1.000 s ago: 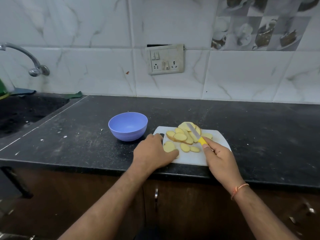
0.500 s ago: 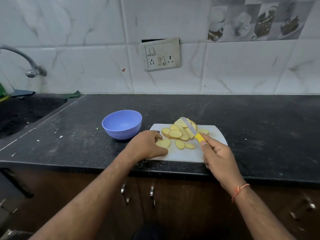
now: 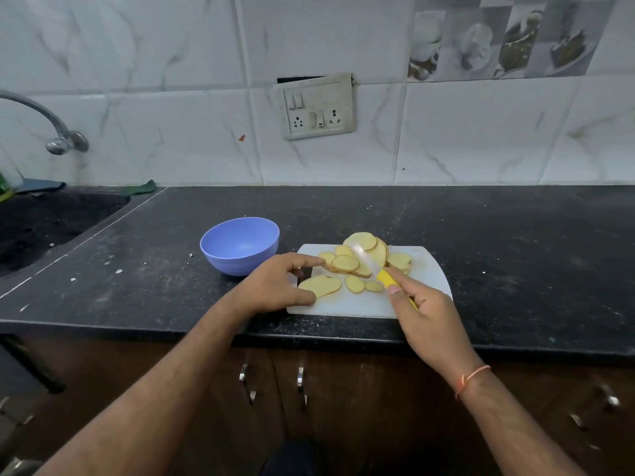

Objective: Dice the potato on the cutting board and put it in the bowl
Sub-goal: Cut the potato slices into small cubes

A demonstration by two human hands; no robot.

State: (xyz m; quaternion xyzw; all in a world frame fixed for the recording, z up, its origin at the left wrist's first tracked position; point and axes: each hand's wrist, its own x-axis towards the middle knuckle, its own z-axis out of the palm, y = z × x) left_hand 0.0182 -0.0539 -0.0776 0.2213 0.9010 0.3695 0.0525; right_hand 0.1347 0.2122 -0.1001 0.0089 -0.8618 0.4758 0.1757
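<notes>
Several round potato slices [image 3: 364,261] lie spread and partly stacked on a white cutting board [image 3: 426,280] near the counter's front edge. One large slice [image 3: 321,285] lies alone at the board's left. My left hand [image 3: 275,286] hovers over the board's left end, fingers spread, thumb tip at that large slice and index tip at the stacked slices. My right hand [image 3: 429,321] grips the yellow handle of a small knife [image 3: 372,266]; its blade lies across the slice pile. An empty blue bowl [image 3: 240,245] stands just left of the board.
The black counter [image 3: 515,242] stretches right and back to a tiled wall with a switch panel [image 3: 316,108]. A sink [image 3: 41,221] and tap [image 3: 51,128] sit at far left. Cabinet doors with metal handles [image 3: 271,383] lie below the counter edge.
My left hand has opened its fingers and shifted toward the stacked slices, uncovering the large slice. The knife stays across the pile. The camera view has tilted slightly.
</notes>
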